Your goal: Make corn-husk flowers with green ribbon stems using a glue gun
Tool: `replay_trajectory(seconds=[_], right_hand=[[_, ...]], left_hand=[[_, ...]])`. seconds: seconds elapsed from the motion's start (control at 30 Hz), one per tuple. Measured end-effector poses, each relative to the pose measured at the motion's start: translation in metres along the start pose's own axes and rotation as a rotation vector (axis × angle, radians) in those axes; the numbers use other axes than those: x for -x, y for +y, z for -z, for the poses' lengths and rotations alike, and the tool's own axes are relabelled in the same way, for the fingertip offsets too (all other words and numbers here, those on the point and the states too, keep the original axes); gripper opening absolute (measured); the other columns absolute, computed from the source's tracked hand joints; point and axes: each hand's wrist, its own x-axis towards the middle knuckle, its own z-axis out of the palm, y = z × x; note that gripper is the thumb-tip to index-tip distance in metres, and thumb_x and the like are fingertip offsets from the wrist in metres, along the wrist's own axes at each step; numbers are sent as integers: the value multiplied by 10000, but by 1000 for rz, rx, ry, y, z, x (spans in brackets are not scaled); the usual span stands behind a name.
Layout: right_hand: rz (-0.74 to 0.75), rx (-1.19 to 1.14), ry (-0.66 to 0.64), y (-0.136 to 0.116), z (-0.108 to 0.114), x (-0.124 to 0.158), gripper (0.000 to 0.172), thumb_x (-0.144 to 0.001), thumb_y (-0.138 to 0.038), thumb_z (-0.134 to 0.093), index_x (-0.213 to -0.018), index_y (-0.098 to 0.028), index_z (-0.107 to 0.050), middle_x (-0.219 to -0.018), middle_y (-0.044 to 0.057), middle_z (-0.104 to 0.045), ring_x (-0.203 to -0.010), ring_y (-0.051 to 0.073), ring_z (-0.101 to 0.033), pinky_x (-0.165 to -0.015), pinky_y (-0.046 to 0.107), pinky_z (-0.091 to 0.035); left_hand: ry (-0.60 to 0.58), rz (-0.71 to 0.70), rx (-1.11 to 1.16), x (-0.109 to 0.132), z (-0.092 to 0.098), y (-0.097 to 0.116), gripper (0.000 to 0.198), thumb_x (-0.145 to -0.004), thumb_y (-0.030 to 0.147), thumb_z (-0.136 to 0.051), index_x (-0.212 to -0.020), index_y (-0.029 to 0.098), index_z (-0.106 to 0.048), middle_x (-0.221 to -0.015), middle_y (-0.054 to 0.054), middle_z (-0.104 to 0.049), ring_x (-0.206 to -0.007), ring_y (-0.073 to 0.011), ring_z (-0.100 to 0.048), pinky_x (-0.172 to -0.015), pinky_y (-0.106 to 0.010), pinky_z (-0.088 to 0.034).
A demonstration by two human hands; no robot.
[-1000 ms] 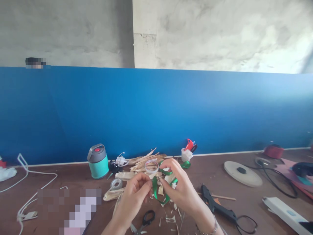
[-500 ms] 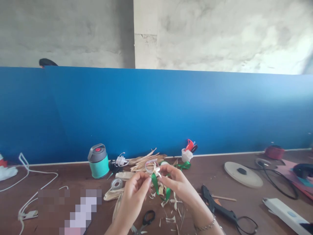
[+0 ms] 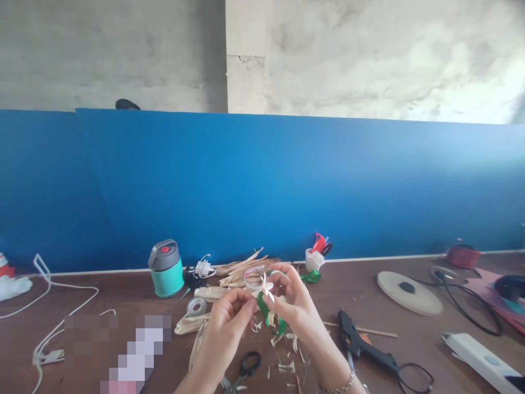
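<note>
I see my left hand (image 3: 229, 323) and right hand (image 3: 295, 306) drawn closer, both pinching the green ribbon (image 3: 271, 323) at the pale husk loop (image 3: 254, 275); the ribbon's slack hangs shorter now.

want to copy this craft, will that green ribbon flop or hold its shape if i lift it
Probably floppy: the green ribbon droops in a loose curl below the right hand. Likely light and slippery, being thin and glossy.

Scissors (image 3: 245, 368) lie just below the grip of left hand (image 3: 229, 322) and right hand (image 3: 293, 304), glue gun (image 3: 361, 345) to its right, husk strips (image 3: 240, 268) behind, bare table (image 3: 356, 289) right-rear.
</note>
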Motion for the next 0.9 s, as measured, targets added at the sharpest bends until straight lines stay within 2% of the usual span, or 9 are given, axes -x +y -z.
replay_trajectory(seconds=[0.13, 0.4, 0.6, 0.7, 0.8, 0.9], right_hand=[[176, 221, 4, -7, 0, 5, 448, -767, -244, -645, -1182, -262, -478, -1024, 46, -585, -879, 193, -541, -776, 320, -453], [104, 11, -10, -8, -5, 7, 397, -764, -330, -668, -1122, -265, -511, -815, 8, -553, -686, 157, -518, -538, 252, -459], [76, 13, 21, -9, -6, 7, 394, -750, -305, -667, -1098, -242, -492, -779, -7, -523, -614, 128, -470, -491, 230, -415], [82, 18, 36, -8, -7, 7, 377, -759, -295, -654, -1091, -235, -486, -771, -5, -524, -621, 131, -468, -501, 231, -403], [93, 19, 49, -8, -7, 6, 358, -765, -295, -647, -1079, -234, -485, -771, -3, -532, -634, 132, -466, -513, 229, -385], [100, 11, 71, -7, -8, 6, 357, -765, -311, -652, -1070, -228, -486, -762, -1, -539, -627, 133, -468, -519, 235, -381]], left_hand=[[17, -56, -59, 1, 2, 1, 259, -765, 415, -637, -705, 167, -593, -555, 48, -488, -484, -65, -348, -431, -174, -246], [-22, -8, -18, 0, 0, 2, 261, -767, 414, -631, -683, 174, -574, -545, 68, -470, -426, -42, -245, -411, -186, -207], [-28, -53, -30, 0, -1, 2, 256, -760, 407, -632, -682, 168, -580, -545, 55, -489, -438, -49, -295, -417, -182, -237], [-16, -78, -41, 1, -3, 2, 233, -776, 393, -610, -728, 166, -588, -582, 32, -538, -465, -65, -372, -440, -184, -291], [53, -168, -134, 2, -4, -3, 207, -798, 374, -579, -834, 170, -586, -671, -3, -594, -539, -108, -481, -480, -207, -370], [224, -439, -377, 5, -4, -8, 117, -813, 301, -572, -865, 196, -562, -772, -23, -604, -643, -150, -541, -571, -256, -434]])
